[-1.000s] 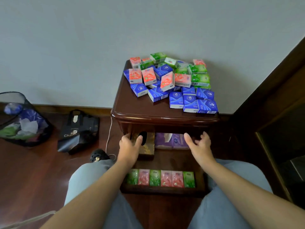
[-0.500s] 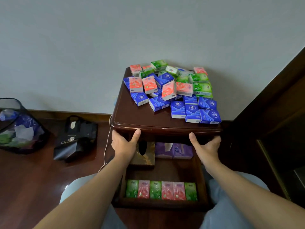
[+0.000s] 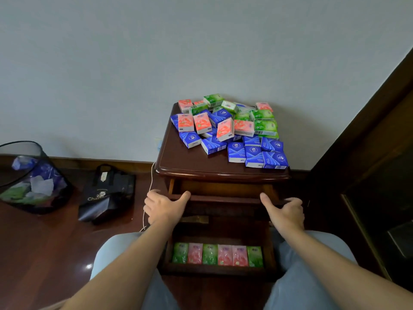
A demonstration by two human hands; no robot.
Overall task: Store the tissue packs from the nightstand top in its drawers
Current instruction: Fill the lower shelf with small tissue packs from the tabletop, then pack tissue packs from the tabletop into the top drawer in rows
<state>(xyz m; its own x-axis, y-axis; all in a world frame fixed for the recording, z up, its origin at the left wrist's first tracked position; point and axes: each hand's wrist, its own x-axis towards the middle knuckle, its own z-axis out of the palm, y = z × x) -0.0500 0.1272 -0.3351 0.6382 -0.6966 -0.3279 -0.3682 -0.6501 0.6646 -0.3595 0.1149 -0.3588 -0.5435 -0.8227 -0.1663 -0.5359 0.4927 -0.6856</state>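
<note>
Both hands grasp the upper drawer (image 3: 225, 199) front: left hand (image 3: 164, 206) left, right hand (image 3: 285, 212) right. Tissue packs (image 3: 228, 130) lie far above on the nightstand (image 3: 178, 162)

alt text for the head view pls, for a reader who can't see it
Both hands, left hand and right hand, grip the front of the dark wooden nightstand's top drawer, partly open. A pile of blue, red and green tissue packs covers the nightstand top; the open bottom drawer holds a row of six packs.
</note>
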